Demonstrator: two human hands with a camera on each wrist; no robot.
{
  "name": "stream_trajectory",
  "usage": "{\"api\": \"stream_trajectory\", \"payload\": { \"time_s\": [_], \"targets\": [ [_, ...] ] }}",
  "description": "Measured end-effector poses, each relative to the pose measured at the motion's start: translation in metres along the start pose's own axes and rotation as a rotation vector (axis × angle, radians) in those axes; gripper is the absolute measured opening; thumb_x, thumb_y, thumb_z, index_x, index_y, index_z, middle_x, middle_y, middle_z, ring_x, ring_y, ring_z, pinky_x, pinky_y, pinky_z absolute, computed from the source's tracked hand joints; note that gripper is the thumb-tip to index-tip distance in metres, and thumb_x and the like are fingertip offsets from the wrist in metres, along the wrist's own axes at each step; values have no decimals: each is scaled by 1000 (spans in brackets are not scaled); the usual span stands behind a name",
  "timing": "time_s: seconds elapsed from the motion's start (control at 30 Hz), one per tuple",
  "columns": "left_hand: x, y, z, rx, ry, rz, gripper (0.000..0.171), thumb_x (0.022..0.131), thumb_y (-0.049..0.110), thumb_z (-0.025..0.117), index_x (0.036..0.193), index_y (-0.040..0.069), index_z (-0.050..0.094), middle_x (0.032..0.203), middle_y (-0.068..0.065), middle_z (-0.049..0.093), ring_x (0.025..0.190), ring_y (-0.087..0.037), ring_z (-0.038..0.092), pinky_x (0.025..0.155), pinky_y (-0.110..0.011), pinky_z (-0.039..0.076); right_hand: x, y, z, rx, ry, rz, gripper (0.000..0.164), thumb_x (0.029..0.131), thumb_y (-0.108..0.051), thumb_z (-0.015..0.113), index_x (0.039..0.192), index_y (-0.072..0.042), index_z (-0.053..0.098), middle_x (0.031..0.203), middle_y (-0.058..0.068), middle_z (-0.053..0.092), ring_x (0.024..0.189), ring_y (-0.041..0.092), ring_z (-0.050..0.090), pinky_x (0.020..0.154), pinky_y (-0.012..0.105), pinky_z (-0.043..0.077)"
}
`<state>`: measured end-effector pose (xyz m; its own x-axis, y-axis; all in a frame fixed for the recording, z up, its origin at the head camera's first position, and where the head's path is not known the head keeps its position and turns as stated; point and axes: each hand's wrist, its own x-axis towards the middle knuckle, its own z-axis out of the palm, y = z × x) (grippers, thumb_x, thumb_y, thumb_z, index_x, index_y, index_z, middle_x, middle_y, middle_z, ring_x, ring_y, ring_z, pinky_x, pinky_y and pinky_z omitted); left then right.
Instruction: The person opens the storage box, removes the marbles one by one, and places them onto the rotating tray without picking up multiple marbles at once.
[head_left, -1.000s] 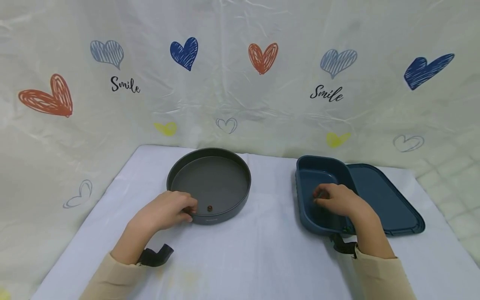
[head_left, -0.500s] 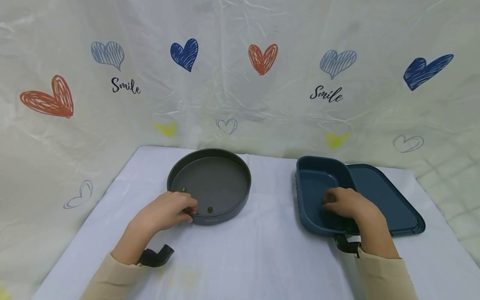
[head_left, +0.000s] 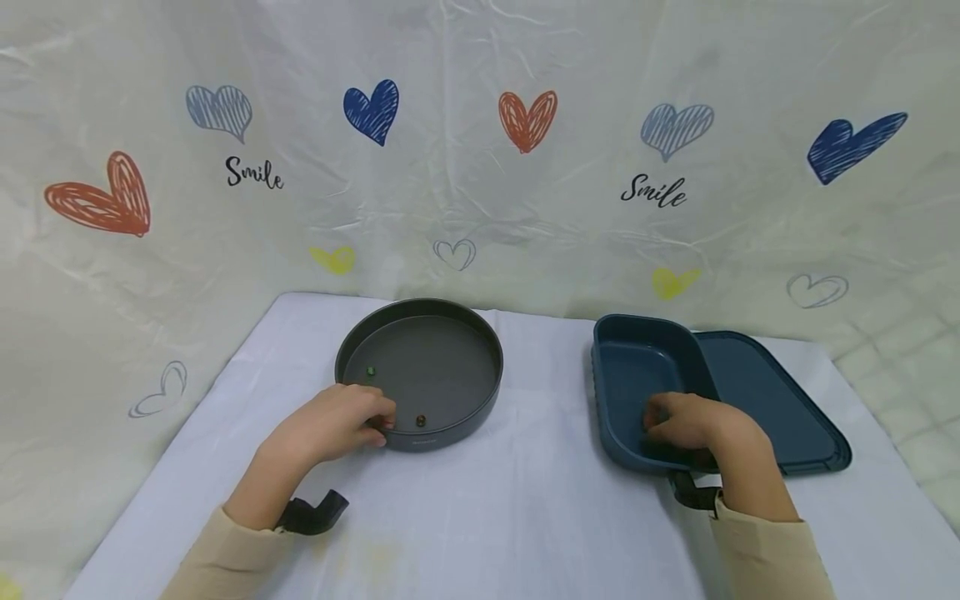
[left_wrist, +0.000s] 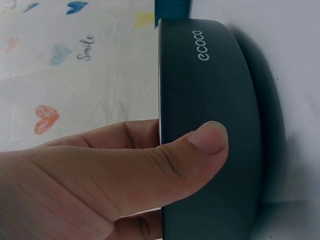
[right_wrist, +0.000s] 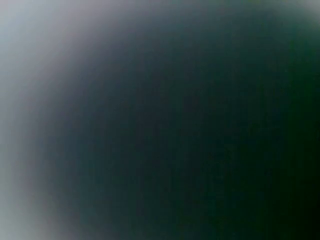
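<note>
My left hand [head_left: 337,421] grips the near left wall of a round dark grey pan [head_left: 427,367]. In the left wrist view the thumb [left_wrist: 207,140] presses the outside of the wall and the fingers go over the rim. Inside the pan lie a small green piece [head_left: 371,371] and a small brown bead-like piece [head_left: 421,421]. My right hand [head_left: 693,425] reaches down into the near end of a deep blue rectangular container [head_left: 622,375], its fingers bent. The fingertips are hidden, and I cannot tell whether they hold anything. The right wrist view is a dark blur.
A flat dark blue lid [head_left: 772,400] lies right of the container, partly under it. The white-clothed table [head_left: 540,517] carries everything. A white sheet with printed hearts [head_left: 480,183] hangs behind.
The green piece has come into view in the pan and shifted slightly away from my left hand. My right hand has moved nearer and lower in the container. The left hand stays put.
</note>
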<state>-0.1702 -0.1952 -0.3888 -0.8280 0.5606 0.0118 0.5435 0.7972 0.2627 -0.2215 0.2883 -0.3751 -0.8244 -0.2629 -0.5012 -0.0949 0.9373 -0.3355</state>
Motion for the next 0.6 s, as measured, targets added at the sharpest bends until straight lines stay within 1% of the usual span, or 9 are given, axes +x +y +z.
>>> {"api": "stream_trajectory", "payload": {
  "time_s": [0.1, 0.2, 0.27, 0.37, 0.53, 0.6],
  "targets": [
    [0, 0, 1, 1, 3, -1, 26, 77, 16, 86, 80, 26, 62, 82, 18, 56, 72, -2, 51, 68, -27, 47, 3, -2, 4, 31, -24, -86, 16, 93, -27, 66, 102, -14, 62, 100, 5, 57, 87, 20, 52, 69, 34, 43],
    [0, -1, 1, 1, -2, -3, 26, 77, 16, 85, 80, 26, 62, 81, 18, 56, 72, -2, 51, 68, -27, 47, 8, -6, 8, 59, -48, -200, 9, 95, -22, 62, 97, -13, 61, 94, 2, 56, 83, 18, 51, 67, 32, 40],
    [0, 0, 0, 3, -6, -8, 26, 77, 16, 85, 79, 27, 61, 80, 18, 56, 72, -2, 51, 69, -27, 47, 12, -9, 10, 71, -58, -240, 6, 95, -19, 62, 96, -13, 60, 91, 1, 55, 81, 17, 50, 67, 32, 40],
    [-1, 0, -1, 4, -4, -2, 27, 77, 16, 85, 79, 27, 61, 80, 18, 55, 71, -2, 50, 68, -27, 46, 16, -15, 14, 80, -68, -272, 4, 92, -11, 61, 95, -11, 58, 86, 3, 54, 79, 18, 50, 66, 33, 39],
    [0, 0, -1, -1, -7, -6, 28, 77, 16, 86, 78, 27, 60, 79, 18, 54, 71, -3, 50, 67, -27, 45, 23, -22, 18, 60, -40, -267, 18, 84, -2, 61, 99, -10, 56, 77, 2, 49, 71, 18, 47, 63, 34, 37],
    [0, 0, 0, -2, -12, -12, 28, 77, 16, 85, 78, 27, 60, 79, 18, 54, 71, -3, 50, 67, -27, 45, 25, -22, 19, 55, -28, -267, 20, 84, -1, 60, 100, -10, 55, 76, 2, 48, 69, 18, 47, 62, 34, 37]
  ]
}}
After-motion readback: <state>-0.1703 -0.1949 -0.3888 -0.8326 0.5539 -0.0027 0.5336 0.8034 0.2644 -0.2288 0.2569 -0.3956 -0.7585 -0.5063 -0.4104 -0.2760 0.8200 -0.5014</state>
